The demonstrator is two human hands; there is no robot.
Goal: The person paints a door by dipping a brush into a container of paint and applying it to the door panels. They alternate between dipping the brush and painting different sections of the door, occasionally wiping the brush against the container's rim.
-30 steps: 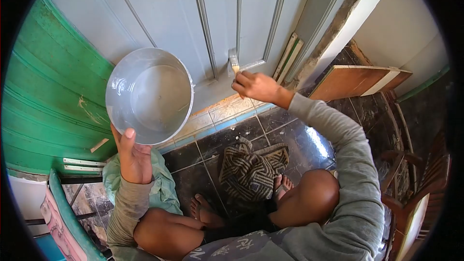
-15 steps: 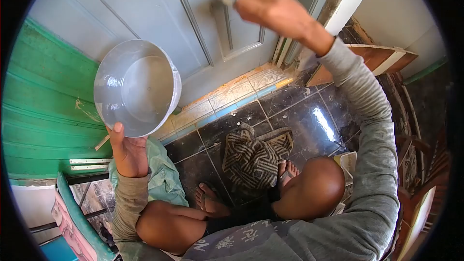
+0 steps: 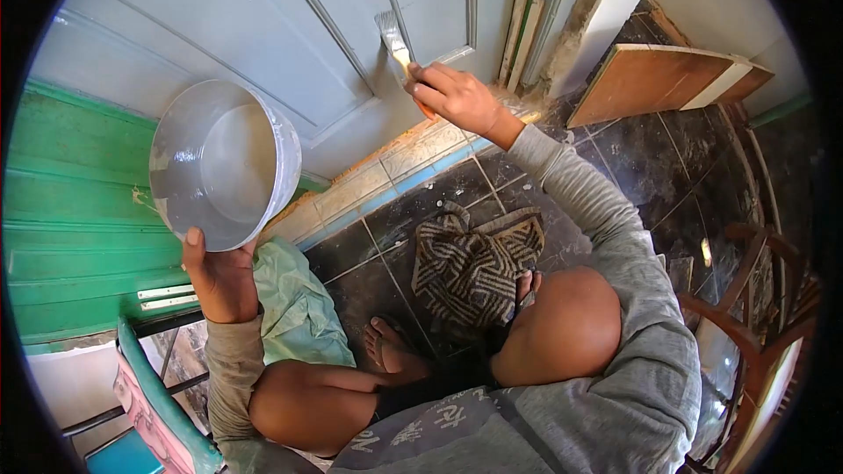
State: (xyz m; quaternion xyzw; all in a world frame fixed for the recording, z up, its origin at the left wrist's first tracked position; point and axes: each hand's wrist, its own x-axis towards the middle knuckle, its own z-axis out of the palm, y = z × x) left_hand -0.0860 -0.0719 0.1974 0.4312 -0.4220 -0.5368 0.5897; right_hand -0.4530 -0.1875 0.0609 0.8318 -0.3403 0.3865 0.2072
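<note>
My left hand [image 3: 219, 279] grips a grey paint bucket [image 3: 285, 154] by its lower edge, thumb on the near rim. The bucket is tilted with its opening toward me, and a thin layer of grey shows inside. In my right hand [image 3: 461, 101] is a paintbrush [image 3: 399, 51], fingers closed round its orange-tipped handle. Its grey-coated bristles point up and lie against the grey panelled door [image 3: 307, 44], beside a raised moulding strip.
A patterned cloth [image 3: 474, 268] lies crumpled on dark floor tiles between my feet. Pale green sheeting [image 3: 299, 307] bunches beside my left knee. Green boards [image 3: 79, 219] stand at left, a brown wooden panel [image 3: 654, 79] leans at right, and a wooden chair [image 3: 755, 298] stands near my right elbow.
My right hand has come down and toward me with the paintbrush, which now shows clearly. The bucket sits slightly further left and lower, and the whole view has shifted a little.
</note>
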